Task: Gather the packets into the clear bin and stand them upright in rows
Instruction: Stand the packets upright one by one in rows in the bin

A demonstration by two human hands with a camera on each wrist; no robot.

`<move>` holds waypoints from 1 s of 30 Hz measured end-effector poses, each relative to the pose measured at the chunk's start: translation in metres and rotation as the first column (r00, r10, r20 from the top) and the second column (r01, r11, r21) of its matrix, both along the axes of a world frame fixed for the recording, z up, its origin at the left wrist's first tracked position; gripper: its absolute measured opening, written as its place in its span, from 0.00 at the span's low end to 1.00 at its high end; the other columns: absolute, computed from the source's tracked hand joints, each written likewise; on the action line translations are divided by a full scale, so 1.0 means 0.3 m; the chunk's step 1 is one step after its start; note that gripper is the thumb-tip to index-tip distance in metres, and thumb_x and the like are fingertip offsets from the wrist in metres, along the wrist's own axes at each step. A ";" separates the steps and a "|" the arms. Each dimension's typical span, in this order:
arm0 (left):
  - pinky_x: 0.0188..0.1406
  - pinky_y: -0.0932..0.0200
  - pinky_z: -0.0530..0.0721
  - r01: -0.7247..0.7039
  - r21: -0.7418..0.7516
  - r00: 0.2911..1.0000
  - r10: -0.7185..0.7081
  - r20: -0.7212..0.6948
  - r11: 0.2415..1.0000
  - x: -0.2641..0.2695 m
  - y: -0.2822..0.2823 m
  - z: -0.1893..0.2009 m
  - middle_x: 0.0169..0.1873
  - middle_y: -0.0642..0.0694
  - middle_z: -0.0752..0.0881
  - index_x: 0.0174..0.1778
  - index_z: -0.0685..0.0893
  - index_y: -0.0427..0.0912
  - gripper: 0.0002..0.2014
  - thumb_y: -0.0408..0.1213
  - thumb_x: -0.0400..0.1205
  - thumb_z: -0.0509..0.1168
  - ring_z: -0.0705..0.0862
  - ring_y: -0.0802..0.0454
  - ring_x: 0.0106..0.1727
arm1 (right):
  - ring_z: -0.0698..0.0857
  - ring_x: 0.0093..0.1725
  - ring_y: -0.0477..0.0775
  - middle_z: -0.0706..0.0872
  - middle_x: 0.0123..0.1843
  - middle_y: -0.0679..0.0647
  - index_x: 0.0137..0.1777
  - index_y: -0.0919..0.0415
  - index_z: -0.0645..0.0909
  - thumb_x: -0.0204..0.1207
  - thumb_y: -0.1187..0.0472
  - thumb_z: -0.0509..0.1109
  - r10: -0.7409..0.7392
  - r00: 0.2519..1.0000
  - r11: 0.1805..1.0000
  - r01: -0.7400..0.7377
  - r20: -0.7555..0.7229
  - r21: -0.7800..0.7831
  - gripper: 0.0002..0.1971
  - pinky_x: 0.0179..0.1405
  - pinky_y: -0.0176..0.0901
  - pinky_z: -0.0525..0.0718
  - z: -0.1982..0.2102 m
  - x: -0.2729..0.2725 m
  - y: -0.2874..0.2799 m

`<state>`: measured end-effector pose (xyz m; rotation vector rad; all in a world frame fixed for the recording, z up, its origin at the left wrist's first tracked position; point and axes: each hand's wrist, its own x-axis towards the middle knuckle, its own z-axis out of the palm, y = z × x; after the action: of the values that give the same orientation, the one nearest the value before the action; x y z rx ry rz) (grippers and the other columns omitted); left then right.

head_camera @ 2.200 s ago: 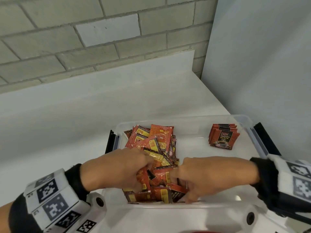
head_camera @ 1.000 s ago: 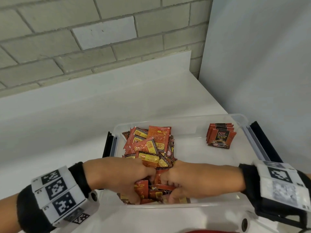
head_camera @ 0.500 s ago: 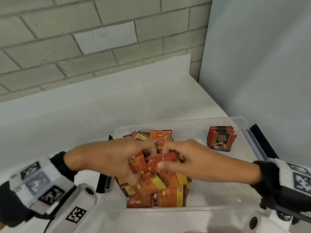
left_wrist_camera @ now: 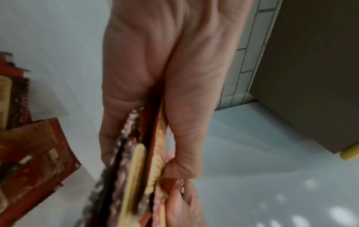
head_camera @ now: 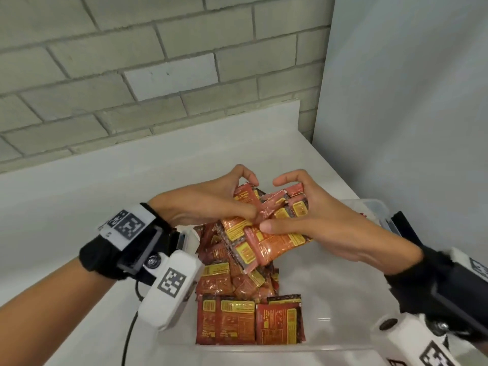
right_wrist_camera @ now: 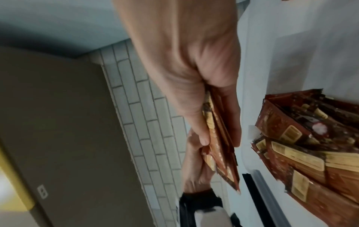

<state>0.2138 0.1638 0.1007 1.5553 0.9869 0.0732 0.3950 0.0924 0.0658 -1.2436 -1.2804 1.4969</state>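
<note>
A bundle of red and orange packets [head_camera: 266, 228] hangs in the air above the clear bin [head_camera: 343, 342]. My left hand [head_camera: 211, 204] grips the bundle from the left and my right hand [head_camera: 317, 223] grips it from the right, thumbs on the near face. The left wrist view shows the packet edges [left_wrist_camera: 139, 161] pinched between thumb and fingers. In the right wrist view the same stack [right_wrist_camera: 219, 145] sits edge-on in my right hand. A loose pile of packets [head_camera: 237, 273] lies in the bin's left half, with three packets [head_camera: 248, 320] leaning against the near wall.
The bin stands on a white counter [head_camera: 79, 207] against a brick wall [head_camera: 132, 75], with a pale panel [head_camera: 409, 101] to the right. Black latches [head_camera: 404, 225] sit on the bin's ends. The bin's right half shows bare floor [head_camera: 330, 286].
Both hands dug into the pile, closed round a bundle of packets and lifted it up out of the bin. The small stack at the bin's far right is now hidden behind my right hand.
</note>
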 end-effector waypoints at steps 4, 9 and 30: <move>0.35 0.60 0.86 -0.205 -0.075 0.967 0.214 0.137 0.976 0.041 0.005 0.005 0.40 0.44 0.85 0.60 0.68 0.47 0.16 0.39 0.81 0.67 0.86 0.53 0.36 | 0.90 0.47 0.50 0.89 0.52 0.56 0.62 0.56 0.75 0.58 0.60 0.81 -0.096 0.987 0.995 0.097 -0.131 -0.002 0.31 0.43 0.44 0.90 0.006 0.031 0.030; 0.39 0.61 0.89 -0.397 -0.020 0.902 0.394 0.176 0.917 0.110 0.002 -0.013 0.43 0.46 0.85 0.64 0.72 0.42 0.22 0.56 0.83 0.60 0.88 0.57 0.38 | 0.90 0.41 0.49 0.89 0.46 0.54 0.56 0.55 0.80 0.65 0.53 0.81 -0.283 0.945 0.957 0.288 -0.164 0.009 0.21 0.33 0.41 0.86 -0.005 0.010 0.074; 0.58 0.23 0.79 -0.055 -0.568 0.474 0.522 0.709 0.821 0.174 -0.036 -0.145 0.64 0.34 0.84 0.65 0.82 0.40 0.18 0.40 0.80 0.64 0.84 0.37 0.64 | 0.90 0.46 0.44 0.89 0.46 0.45 0.52 0.52 0.81 0.82 0.53 0.67 -0.528 0.812 0.773 0.581 -0.250 0.256 0.05 0.44 0.44 0.90 -0.009 -0.030 0.132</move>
<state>0.2659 0.1530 0.0572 0.6657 0.3888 0.7396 0.3862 0.1321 0.0631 -1.1207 -0.8845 0.8924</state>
